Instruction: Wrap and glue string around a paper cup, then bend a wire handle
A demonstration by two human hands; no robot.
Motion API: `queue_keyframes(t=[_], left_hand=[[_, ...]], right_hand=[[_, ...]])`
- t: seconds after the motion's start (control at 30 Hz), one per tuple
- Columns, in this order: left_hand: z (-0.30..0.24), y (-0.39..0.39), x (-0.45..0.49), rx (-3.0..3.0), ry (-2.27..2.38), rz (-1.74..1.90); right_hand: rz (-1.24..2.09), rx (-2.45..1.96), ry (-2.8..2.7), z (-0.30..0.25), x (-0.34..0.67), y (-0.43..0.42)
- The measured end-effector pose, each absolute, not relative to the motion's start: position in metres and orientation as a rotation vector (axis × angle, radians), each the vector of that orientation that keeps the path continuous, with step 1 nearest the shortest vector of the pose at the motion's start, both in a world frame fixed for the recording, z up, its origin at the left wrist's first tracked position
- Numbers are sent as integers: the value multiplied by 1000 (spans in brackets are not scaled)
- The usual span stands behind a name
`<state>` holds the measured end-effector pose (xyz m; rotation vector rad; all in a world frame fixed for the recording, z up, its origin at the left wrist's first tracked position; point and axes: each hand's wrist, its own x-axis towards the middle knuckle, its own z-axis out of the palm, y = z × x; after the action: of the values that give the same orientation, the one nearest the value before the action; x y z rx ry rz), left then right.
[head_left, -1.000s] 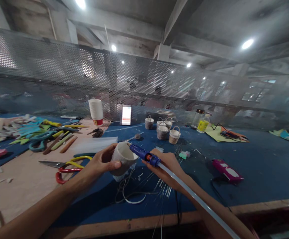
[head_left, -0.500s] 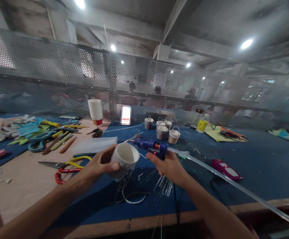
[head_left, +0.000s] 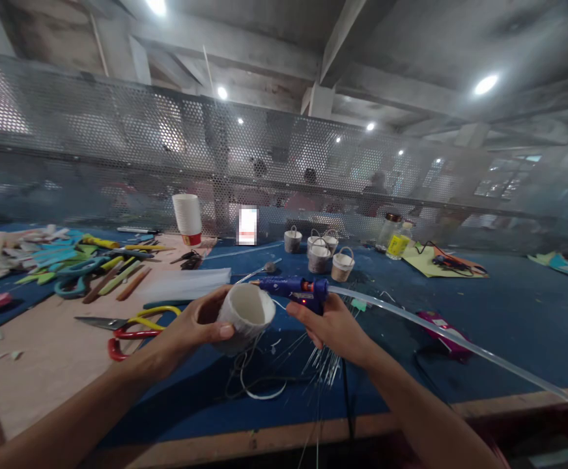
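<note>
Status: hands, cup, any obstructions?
Left hand grips cup, mouth upward. Right hand holds glue gun, nozzle by far rim, contact unclear. Loose string below cup; no obstruction seen between nozzle and rim.

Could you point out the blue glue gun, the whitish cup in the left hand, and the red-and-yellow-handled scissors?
Blue glue gun (head_left: 286,286): head view, on its barrel.
Whitish cup (head_left: 245,331): head view, on its outer wall.
Red-and-yellow-handled scissors (head_left: 116,323): head view, near the pivot.
</note>
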<state>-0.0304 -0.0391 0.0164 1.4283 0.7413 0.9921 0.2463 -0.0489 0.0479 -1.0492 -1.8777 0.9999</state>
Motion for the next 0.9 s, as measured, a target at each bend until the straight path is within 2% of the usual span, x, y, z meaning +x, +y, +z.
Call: queue_keyframes(t=[0.6, 0.9], left_hand=[[18, -40, -29, 1410, 765, 993], [18, -37, -29, 1436, 800, 1018]], right_hand=[[1018, -1019, -1913, 52, 247, -52], [806, -1204, -1973, 44, 248, -49]])
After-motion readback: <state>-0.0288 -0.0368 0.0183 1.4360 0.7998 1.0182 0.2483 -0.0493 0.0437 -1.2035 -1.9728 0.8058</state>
